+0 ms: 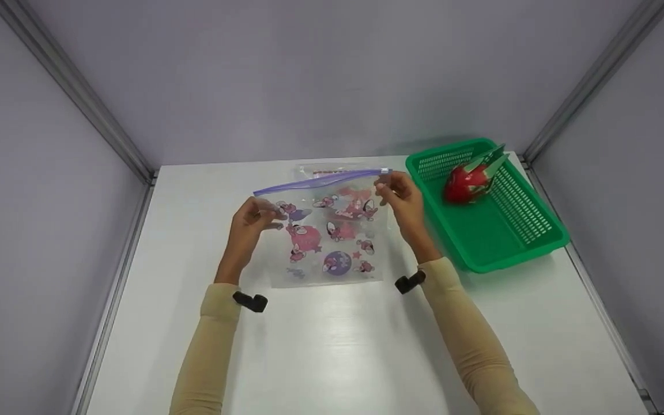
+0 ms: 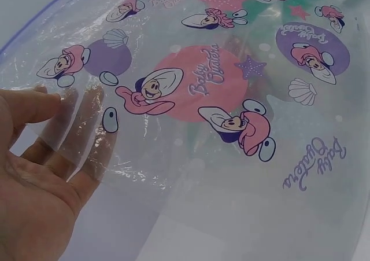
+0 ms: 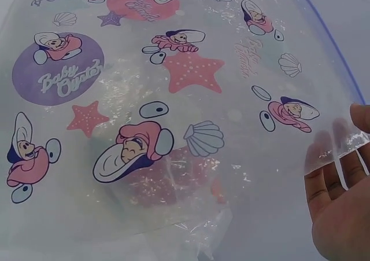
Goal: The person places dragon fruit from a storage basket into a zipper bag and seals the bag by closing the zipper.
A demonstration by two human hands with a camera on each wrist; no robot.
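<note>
A clear zip bag (image 1: pixel 303 236), printed with pink and purple cartoon oysters, stars and shells, is held up over the white table. Along its top edge runs a purple zip strip (image 1: pixel 309 183), with a pale slider (image 1: pixel 385 170) at the right end. My left hand (image 1: pixel 248 225) pinches the bag's left side, thumb in front and fingers showing through the plastic in the left wrist view. At the upper right side, my right hand (image 1: pixel 404 202) pinches the bag likewise. Behind the bag is a transparent packet (image 1: pixel 306 169) with something reddish in it, mostly hidden.
To the right stands a green plastic basket (image 1: pixel 485 267) with perforated sides. In it lies a shiny red round thing (image 1: pixel 462 185) with green, leaf-like pieces. Grey walls enclose the white table (image 1: pixel 332 351) at the back and both sides.
</note>
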